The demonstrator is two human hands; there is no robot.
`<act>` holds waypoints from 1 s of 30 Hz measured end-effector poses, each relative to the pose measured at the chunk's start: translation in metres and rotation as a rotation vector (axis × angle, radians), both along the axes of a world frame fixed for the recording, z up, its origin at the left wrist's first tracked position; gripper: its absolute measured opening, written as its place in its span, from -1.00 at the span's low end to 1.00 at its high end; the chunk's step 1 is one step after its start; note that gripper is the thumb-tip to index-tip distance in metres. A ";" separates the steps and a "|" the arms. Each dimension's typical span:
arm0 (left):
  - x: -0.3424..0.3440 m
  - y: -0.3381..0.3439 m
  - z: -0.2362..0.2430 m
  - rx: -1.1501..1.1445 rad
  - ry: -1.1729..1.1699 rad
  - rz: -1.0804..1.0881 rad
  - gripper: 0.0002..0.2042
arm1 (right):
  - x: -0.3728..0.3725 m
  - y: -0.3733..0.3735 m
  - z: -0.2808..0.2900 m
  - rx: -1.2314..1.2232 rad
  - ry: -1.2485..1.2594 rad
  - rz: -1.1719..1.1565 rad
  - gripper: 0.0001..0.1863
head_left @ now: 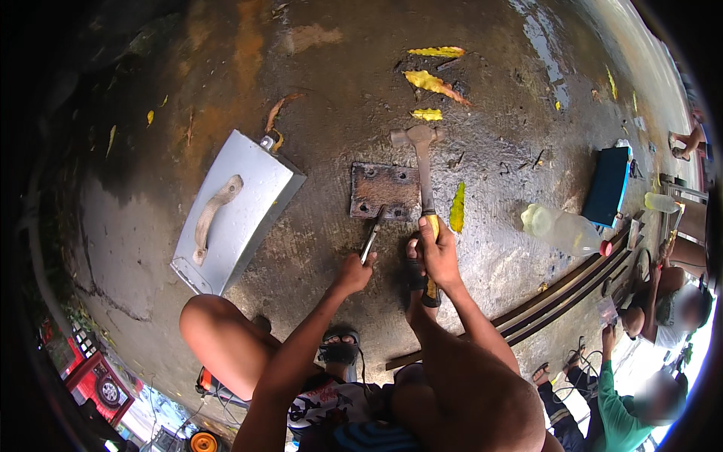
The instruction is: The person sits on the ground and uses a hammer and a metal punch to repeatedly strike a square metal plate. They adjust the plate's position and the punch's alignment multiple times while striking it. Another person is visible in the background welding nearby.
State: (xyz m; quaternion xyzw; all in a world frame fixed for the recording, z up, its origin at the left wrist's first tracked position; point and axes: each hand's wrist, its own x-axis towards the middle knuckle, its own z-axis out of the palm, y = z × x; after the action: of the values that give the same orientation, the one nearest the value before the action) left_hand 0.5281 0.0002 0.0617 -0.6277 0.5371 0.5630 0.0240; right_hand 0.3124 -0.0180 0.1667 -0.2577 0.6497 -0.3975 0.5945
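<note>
The rusty steel plate lies flat on the wet concrete ground, a rough square with bolt holes at its corners; at its near edge the left hand is closed round a slim metal chisel, tip set against the plate's rim; just right of the plate the right hand is clamped on the yellow-and-black grip of a hammer, whose head rests beyond the plate's far corner. A glancing blow, I'd judge, could skid off that narrow chisel and land on the knuckles; the slick ground might also let the plate shift under the strike; a sandalled foot sits close on the near side. Left of the plate lies a grey sheet-metal box, smooth, with a curved handle; right of it a yellow leaf, a cloudy plastic bottle further off, and long flat steel bars beyond.
</note>
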 end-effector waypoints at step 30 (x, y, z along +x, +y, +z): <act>-0.008 0.008 -0.026 -0.043 -0.031 -0.015 -0.41 | -0.021 0.010 -0.058 0.146 0.184 0.297 -0.54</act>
State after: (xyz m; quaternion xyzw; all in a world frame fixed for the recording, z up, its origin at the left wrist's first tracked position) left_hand 0.5205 0.0085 0.0357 -0.6326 0.5533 0.5415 0.0232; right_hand 0.2910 -0.0084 0.1088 -0.3421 0.6831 -0.2321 0.6020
